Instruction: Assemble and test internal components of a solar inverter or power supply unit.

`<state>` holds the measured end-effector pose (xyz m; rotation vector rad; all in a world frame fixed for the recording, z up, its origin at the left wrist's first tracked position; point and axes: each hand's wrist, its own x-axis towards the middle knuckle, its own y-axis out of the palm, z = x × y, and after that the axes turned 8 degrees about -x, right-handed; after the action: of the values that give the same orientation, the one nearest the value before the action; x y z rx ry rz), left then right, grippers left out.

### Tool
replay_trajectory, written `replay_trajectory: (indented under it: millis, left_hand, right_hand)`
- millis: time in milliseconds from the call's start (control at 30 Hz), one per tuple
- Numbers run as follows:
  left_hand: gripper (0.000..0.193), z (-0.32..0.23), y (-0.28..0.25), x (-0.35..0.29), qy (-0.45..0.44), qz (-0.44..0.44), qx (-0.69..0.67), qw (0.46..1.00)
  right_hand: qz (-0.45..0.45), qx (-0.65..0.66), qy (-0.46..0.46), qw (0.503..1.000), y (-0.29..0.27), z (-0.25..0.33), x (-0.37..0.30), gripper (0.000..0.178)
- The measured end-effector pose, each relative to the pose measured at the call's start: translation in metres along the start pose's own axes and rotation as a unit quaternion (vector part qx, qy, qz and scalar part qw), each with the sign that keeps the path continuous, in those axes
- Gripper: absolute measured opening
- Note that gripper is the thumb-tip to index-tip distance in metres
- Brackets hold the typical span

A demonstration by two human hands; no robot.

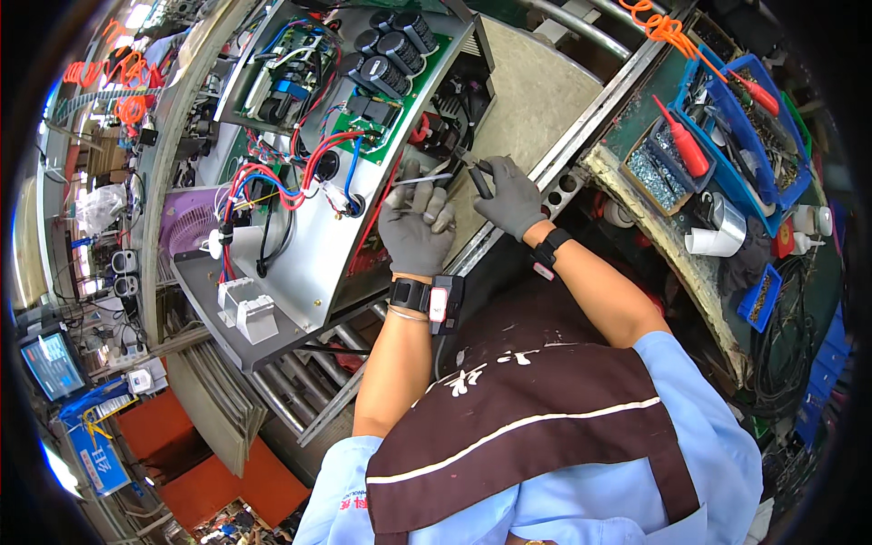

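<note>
Both my hands wear grey gloves, beside an open metal equipment chassis (309, 263) with circuit boards and bundled wires. My left hand (418, 225) is palm up at the chassis's right side, its fingers curled around a thin white strip (423, 180) that looks like a cable tie. In my right hand (514, 198) is a pair of cutting pliers (481, 182) with dark handles, gripped in closed fingers. The pliers' jaws point up and left, close to the strip's right end and to black cables (472, 104). Whether the jaws touch the strip I cannot tell.
Silver roller rails and a metal beam (581, 127) run beside the chassis. To the right, a bench holds blue bins (727, 136), a tray of screws (656, 173), red-handled tools and a white roll (718, 232). An orange coiled hose (668, 32) hangs above. A purple fan (193, 222) stands left.
</note>
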<state>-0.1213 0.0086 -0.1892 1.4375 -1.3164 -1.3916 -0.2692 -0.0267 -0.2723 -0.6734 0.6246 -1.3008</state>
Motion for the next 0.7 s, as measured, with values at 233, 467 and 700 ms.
replay_trajectory:
  millis: [233,467,700]
  left_hand:
    - [0.026,0.005,-0.012,0.010,0.027,-0.067,0.030,0.997]
    - [0.026,0.019,0.004,0.012,0.191,-0.374,0.248,0.873]
    - [0.028,0.011,-0.022,0.018,0.129,-0.088,0.051,0.986]
  right_hand:
    - [-0.025,-0.047,-0.079,0.995,-0.007,0.007,0.015,0.055]
    - [0.005,-0.040,-0.057,0.998,-0.004,0.001,0.022,0.055]
    - [0.011,-0.046,-0.086,0.995,-0.009,-0.001,0.029,0.057]
